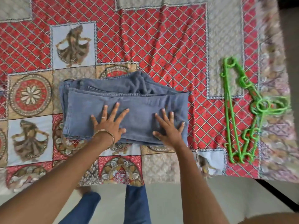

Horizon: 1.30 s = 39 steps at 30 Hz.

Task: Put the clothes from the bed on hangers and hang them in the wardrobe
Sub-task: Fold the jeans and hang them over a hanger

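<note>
Jeans (123, 102) lie folded into a flat stack on the bed (169, 38), near its front edge and a little left of centre, resting on a patchwork bedspread (161, 50) of red lattice squares, round floral medallions and panels showing a dancing figure. Both hands are laid on the top fold with fingers straight and spread — neither grasps the cloth. The left hand (108, 125), with a thin bangle (106, 134) at the wrist and a ring on one finger, presses the middle of the stack; the right hand (169, 128) presses flat near the stack's right edge. Well apart from the jeans, toward the right side of the bed, green plastic hangers (242, 110) lie together in an overlapping bunch — their hooks point toward the right edge. Below the bed's front edge the person's legs in dark blue trousers (137, 204) stand on a pale floor (202, 199).
</note>
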Each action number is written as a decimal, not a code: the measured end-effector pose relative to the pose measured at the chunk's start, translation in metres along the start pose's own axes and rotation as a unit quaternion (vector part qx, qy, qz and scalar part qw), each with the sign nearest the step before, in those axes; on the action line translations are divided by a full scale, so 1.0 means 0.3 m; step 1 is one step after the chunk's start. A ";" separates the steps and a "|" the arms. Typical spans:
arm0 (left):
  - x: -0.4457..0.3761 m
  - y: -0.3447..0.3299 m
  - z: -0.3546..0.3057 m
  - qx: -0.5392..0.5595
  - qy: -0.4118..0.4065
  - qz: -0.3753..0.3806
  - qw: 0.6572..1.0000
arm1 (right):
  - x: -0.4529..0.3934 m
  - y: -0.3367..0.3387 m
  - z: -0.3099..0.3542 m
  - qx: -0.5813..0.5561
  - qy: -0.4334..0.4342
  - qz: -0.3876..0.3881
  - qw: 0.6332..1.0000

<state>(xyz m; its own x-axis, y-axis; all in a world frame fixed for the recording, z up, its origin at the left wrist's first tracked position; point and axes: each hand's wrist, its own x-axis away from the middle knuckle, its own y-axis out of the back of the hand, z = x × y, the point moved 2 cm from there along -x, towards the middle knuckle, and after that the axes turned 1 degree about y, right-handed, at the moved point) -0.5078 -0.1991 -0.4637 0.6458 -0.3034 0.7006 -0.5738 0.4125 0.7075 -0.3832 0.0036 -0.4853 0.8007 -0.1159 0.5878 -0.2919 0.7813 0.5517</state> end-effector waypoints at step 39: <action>0.110 0.440 -0.281 0.786 -0.088 -0.104 0.603 | 0.281 0.011 0.258 -0.101 0.042 -0.441 0.891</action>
<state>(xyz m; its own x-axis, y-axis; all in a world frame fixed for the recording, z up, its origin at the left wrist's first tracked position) -0.5197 -0.0821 -0.3548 0.8018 -0.3525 0.4826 -0.3485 -0.9318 -0.1018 -0.3572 -0.0512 -0.3881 0.7113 -0.6992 -0.0720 0.5630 0.5054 0.6540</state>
